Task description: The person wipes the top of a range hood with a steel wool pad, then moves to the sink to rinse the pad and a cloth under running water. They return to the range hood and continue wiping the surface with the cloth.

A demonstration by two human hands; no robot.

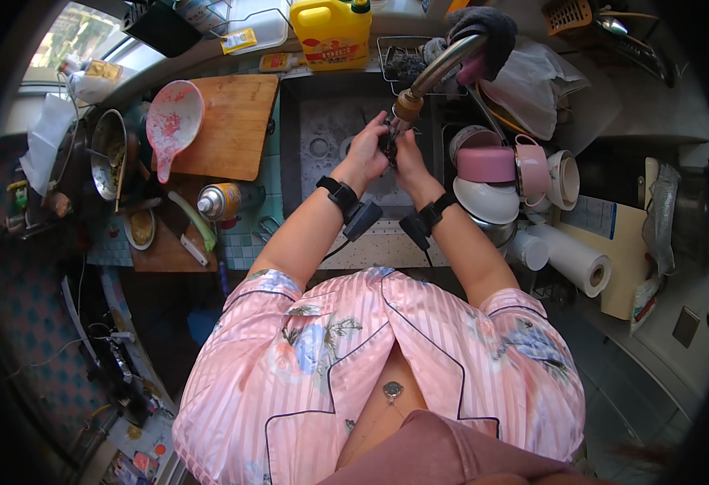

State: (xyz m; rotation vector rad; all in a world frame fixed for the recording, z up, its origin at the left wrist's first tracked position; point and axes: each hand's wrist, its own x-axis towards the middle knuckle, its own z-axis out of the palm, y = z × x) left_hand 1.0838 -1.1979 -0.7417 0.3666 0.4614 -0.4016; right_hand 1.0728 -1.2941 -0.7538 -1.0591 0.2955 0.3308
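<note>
Over the dark sink, my left hand and my right hand meet around a small dark item, with fingers of both on it. What the item is cannot be told. The brass-coloured tip of the metal faucet is just above them, and its spout hides part of the fingers. Foamy spots lie on the sink bottom. Each wrist wears a black band with a small dark device.
Left of the sink are a wooden cutting board, a pink-and-white strainer, a spray can and a knife. Stacked bowls, a pink mug and a paper roll crowd the right. A yellow jug stands behind.
</note>
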